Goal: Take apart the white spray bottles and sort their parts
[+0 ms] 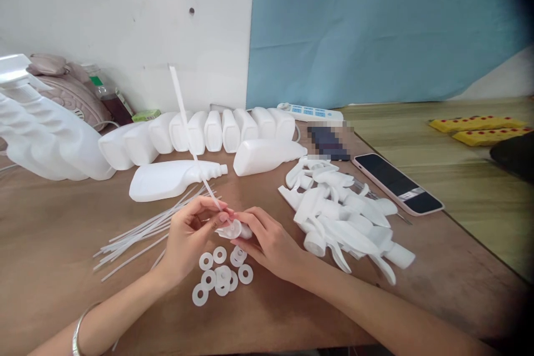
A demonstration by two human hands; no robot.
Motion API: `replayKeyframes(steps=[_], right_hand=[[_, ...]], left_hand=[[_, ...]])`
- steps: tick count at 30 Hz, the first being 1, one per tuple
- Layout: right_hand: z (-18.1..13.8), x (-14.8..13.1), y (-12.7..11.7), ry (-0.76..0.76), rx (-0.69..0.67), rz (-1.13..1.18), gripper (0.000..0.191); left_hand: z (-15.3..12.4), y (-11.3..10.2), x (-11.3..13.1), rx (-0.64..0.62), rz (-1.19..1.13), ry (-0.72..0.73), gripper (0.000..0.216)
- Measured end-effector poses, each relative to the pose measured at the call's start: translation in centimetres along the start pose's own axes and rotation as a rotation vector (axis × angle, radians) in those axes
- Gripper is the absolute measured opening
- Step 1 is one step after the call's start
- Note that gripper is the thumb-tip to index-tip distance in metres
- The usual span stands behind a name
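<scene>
Pinched in the fingers of my left hand point(189, 233) is a thin white dip tube point(182, 105), which stands up and leans left. My right hand point(271, 242) grips a white trigger spray head point(231, 229), its round opening turned toward me. The tube's lower end meets the spray head at my fingertips; how far it goes in is hidden. Just below lie several white ring washers point(222, 278), some overlapping. More dip tubes point(142, 231) are spread to the left of my left hand. A heap of spray heads point(342, 211) lies right of my right hand.
White bottles point(213, 130) lie in a row along the wall, with two more bottles point(167, 179) in front. Larger bottles point(54, 128) stand at left. A phone point(398, 183), a dark pixelated object point(329, 143) and a power strip point(312, 113) are at right.
</scene>
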State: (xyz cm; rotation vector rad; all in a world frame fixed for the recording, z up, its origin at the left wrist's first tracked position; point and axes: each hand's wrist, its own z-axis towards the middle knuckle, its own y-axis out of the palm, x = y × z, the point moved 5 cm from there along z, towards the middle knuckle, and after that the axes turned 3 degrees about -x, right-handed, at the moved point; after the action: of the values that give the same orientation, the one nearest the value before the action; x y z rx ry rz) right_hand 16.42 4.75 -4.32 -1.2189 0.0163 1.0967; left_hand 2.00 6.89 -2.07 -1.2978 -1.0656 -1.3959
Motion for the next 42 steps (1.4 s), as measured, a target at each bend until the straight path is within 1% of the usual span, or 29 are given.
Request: replayKeyframes(steps=[6, 9, 11, 14, 16, 19, 23, 26, 31, 35, 37, 39, 40, 42], right_hand=[[0.1, -0.3, -0.2, -0.012, 0.002, -0.001, 0.027], [0.1, -0.3, -0.3, -0.007, 0.005, -0.004, 0.028], [0.1, -0.1, -0.2, 0.011, 0.003, 0.005, 0.027], [0.1, 0.1, 0.0, 0.027, -0.008, 0.025, 0.024], [0.0, 0.2, 0.1, 0.024, -0.001, 0.029, 0.022], [0.0, 0.2, 0.1, 0.033, 0.007, 0.024, 0.021], [0.0, 0.0, 0.1, 0.038, 0.000, 0.003, 0.018], [0.0, -0.1, 0.1, 0.025, -0.009, -0.002, 0.020], [0.1, 0.0, 0.0, 0.080, -0.057, 0.069, 0.022], [0.2, 0.2, 0.1, 0.093, -0.053, 0.108, 0.022], [0.3, 0.3, 0.0, 0.098, -0.033, 0.151, 0.027], [0.4, 0.3, -0.1, 0.136, 0.003, 0.220, 0.033], [0.4, 0.5, -0.3, 0.173, 0.027, 0.260, 0.032], [0.3, 0.7, -0.7, 0.247, 0.092, 0.330, 0.020]], left_hand=[[-0.3, 0.2, 0.5, -0.030, 0.202, 0.194, 0.005], [-0.6, 0.2, 0.7, -0.049, 0.347, 0.266, 0.006], [-0.9, 0.4, 1.1, -0.062, 0.483, 0.365, 0.009], [-1.4, 1.3, 2.0, -0.105, 0.644, 0.558, 0.013], [-1.3, 1.6, 2.3, -0.115, 0.675, 0.603, 0.012], [-0.6, 1.7, 2.2, -0.095, 0.670, 0.557, 0.006], [0.0, 1.7, 1.8, -0.122, 0.644, 0.514, 0.005], [-0.1, 1.6, 1.7, -0.132, 0.635, 0.523, 0.005], [-0.2, 1.3, 1.2, -0.135, 0.613, 0.534, 0.003], [0.0, 1.3, 1.0, -0.130, 0.620, 0.535, 0.004], [0.2, 1.1, 0.9, -0.112, 0.569, 0.483, 0.008], [0.4, 0.9, 0.6, -0.101, 0.451, 0.365, 0.010], [0.5, 0.7, 0.4, -0.099, 0.385, 0.304, 0.011], [0.7, 0.4, 0.3, -0.107, 0.290, 0.229, 0.010]])
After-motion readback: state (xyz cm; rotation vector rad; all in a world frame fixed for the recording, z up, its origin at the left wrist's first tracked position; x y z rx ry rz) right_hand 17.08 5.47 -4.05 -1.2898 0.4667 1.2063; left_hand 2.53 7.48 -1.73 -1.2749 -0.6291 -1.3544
